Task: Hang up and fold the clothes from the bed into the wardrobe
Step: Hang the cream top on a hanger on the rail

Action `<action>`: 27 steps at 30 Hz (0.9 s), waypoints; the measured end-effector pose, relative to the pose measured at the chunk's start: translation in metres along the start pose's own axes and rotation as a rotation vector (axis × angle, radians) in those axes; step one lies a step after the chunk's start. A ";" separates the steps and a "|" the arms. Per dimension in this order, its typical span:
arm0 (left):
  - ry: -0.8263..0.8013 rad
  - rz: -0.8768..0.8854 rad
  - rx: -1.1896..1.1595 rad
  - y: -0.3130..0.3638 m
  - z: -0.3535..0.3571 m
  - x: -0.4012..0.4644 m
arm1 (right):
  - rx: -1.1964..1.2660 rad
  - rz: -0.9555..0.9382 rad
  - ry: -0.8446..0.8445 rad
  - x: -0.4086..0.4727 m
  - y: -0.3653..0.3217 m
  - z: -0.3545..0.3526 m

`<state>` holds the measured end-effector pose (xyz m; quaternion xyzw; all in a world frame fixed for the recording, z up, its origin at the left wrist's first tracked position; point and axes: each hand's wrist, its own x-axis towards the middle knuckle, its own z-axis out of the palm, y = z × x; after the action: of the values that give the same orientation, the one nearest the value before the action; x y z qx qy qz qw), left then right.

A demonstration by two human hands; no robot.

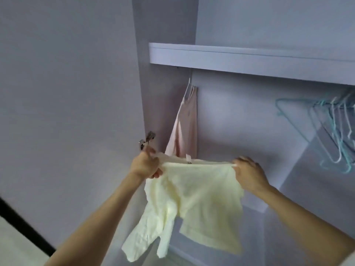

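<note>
At centre frame I hold the pale yellow crinkled cotton top (199, 196) stretched by its shoulders — left grip (145, 164) and right grip (249, 174) each pinching an edge — likely to seat a hanger before hanging it beside the pink camisole (184, 131).

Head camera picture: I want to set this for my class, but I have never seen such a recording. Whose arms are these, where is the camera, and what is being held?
The camera sits on a person's head and looks forward and down, so the two bare arms are the wearer's own. The left hand and right hand each have a grip on the top edge of a pale yellow garment, held stretched before an open wardrobe. Inside hangs a pink top on a white hanger. A bunch of empty hangers hangs to the right.
</note>
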<state>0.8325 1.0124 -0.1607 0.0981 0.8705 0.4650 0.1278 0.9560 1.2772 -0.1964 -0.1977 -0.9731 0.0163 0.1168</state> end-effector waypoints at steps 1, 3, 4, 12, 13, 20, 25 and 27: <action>-0.213 -0.054 0.122 -0.003 0.008 -0.002 | -0.008 0.036 0.096 0.009 0.010 -0.010; -0.615 -0.111 0.315 -0.001 0.020 -0.009 | 0.059 0.149 0.165 0.022 0.016 -0.029; -0.750 -0.089 0.386 0.002 0.027 -0.009 | 0.171 0.205 0.123 0.026 0.018 -0.037; -0.508 0.362 0.199 0.039 0.076 0.015 | 0.824 -0.143 -0.340 0.018 0.002 -0.077; -0.530 0.412 0.145 0.047 0.084 0.016 | 0.894 -0.158 -0.365 0.019 0.004 -0.081; -0.536 0.585 -0.077 0.108 0.155 0.024 | 1.277 0.027 -0.407 0.024 0.053 -0.105; -0.282 0.746 0.190 0.138 0.197 0.033 | 0.964 0.160 -0.123 0.023 0.116 -0.086; -0.192 0.746 0.233 0.150 0.211 0.036 | 0.666 0.200 0.119 0.024 0.147 -0.071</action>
<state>0.8724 1.2708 -0.1538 0.4642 0.8062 0.3663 0.0191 1.0070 1.4211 -0.1339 -0.2439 -0.8817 0.3326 0.2291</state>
